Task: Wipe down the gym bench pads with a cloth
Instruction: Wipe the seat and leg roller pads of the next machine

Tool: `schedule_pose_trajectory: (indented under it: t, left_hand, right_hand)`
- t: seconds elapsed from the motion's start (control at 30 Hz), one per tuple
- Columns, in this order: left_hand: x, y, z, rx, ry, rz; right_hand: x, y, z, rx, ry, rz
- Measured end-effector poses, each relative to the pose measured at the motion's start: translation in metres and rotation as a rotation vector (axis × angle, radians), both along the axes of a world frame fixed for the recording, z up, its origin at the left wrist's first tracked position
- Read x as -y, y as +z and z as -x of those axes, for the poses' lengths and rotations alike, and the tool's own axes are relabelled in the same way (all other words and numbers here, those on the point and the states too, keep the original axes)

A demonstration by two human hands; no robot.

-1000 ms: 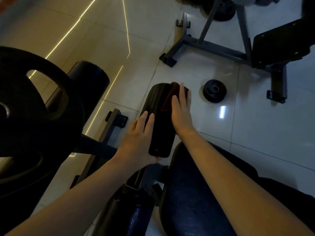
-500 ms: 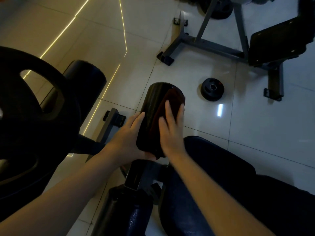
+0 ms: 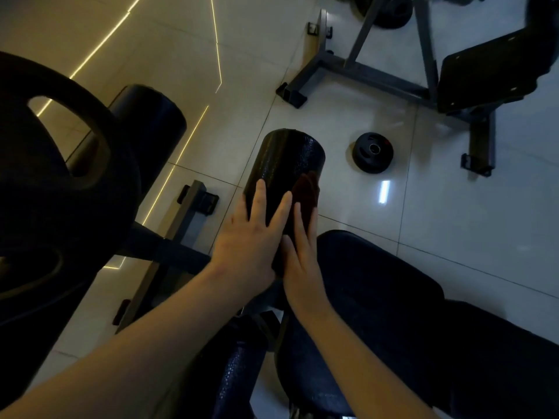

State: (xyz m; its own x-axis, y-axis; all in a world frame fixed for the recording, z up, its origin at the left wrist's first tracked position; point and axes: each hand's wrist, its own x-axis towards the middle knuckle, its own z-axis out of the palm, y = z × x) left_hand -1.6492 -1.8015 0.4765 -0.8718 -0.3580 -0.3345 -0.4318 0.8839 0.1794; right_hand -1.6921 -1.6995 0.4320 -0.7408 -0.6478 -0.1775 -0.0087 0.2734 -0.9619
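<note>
The left hand [image 3: 248, 237] lies flat with straight, spread fingers on the near top of the black roller pad [image 3: 287, 158], gripping nothing. The right hand [image 3: 302, 261], just beside it, presses a dark reddish cloth [image 3: 307, 192] against the roller's right side with straight fingers rather than clutching it. The roller sticks out over the tiled floor [image 3: 453, 222] in front of the dark seat pad [image 3: 378, 285], with a small weight plate [image 3: 372, 152] lying on the tiles to its right.

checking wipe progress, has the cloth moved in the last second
Yes. The cloth under the right hand has slid from the far end of the roller back toward the person, away from the plate.
</note>
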Motion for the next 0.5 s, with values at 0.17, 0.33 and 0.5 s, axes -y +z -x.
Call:
schedule_pose_trajectory:
  t: [0.17, 0.33, 0.5]
  left_hand:
    - [-0.007, -0.013, 0.004, 0.000, 0.021, 0.181]
    - [0.003, -0.019, 0.003, -0.030, 0.018, 0.063]
    - [0.015, -0.021, -0.002, -0.077, 0.056, -0.098]
  right_hand:
    - [0.007, 0.000, 0.026, 0.057, 0.011, 0.015]
    - [0.045, 0.006, 0.081, 0.013, -0.097, 0.007]
    - [0.067, 0.007, 0.111, 0.022, -0.103, -0.106]
